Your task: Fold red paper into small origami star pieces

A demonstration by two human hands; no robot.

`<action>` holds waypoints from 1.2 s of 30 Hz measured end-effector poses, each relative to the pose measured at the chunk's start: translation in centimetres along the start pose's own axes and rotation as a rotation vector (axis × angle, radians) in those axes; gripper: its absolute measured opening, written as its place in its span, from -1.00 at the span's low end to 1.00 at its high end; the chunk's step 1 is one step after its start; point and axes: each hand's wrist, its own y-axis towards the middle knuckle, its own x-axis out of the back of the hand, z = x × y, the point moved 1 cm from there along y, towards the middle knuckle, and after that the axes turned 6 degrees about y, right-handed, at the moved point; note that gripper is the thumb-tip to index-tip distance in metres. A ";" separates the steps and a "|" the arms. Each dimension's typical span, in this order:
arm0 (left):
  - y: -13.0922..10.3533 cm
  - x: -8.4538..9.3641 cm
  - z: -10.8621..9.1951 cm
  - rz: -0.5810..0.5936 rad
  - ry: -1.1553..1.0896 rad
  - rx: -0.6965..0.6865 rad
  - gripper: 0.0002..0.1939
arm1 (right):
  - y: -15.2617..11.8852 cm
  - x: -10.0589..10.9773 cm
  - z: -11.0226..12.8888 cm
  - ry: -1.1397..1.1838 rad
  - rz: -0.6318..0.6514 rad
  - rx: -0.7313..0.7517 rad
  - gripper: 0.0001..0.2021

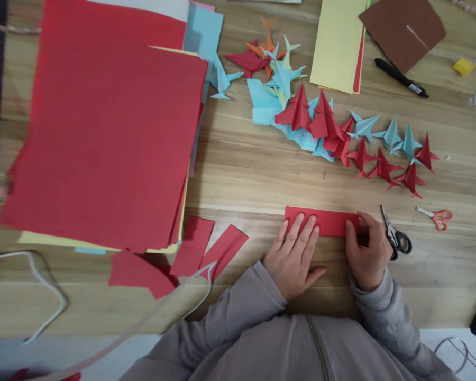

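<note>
Red paper strip (332, 224) | left hand (293, 256) flat atop, fingers apart | right hand (369, 253) clamped on end | pen label (415, 88) unreadable

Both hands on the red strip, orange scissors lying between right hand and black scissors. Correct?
No, swapped: the head view shows the black scissors between the right hand and the orange scissors. The rest holds: left hand and right hand are on the red strip.

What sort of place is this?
Probably a papercraft worktable, at home or in a studio; can't tell which. Signs: the big stack of red sheets, the row of folded paper figures, and black-handled scissors on the wood-grain tabletop.
</note>
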 end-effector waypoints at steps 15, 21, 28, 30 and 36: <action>0.0 0.0 0.0 0.013 -0.010 0.014 -0.24 | 0.0 0.1 0.5 0.045 -0.086 -0.109 -0.75; -0.1 -0.2 0.2 -0.032 -0.025 -0.002 -0.25 | -0.1 0.0 0.8 0.051 -0.110 -0.180 -0.78; -0.1 -0.4 0.2 -0.065 -0.011 -0.006 -0.23 | -0.3 -0.2 1.0 0.041 -0.070 -0.240 -0.74; -0.1 -0.3 0.2 -0.061 -0.003 -0.008 -0.23 | -0.3 -0.3 1.0 0.033 -0.064 -0.245 -0.73; -0.1 -0.2 0.2 -0.052 0.003 -0.012 -0.23 | -0.2 -0.2 1.1 0.004 -0.058 -0.228 -0.74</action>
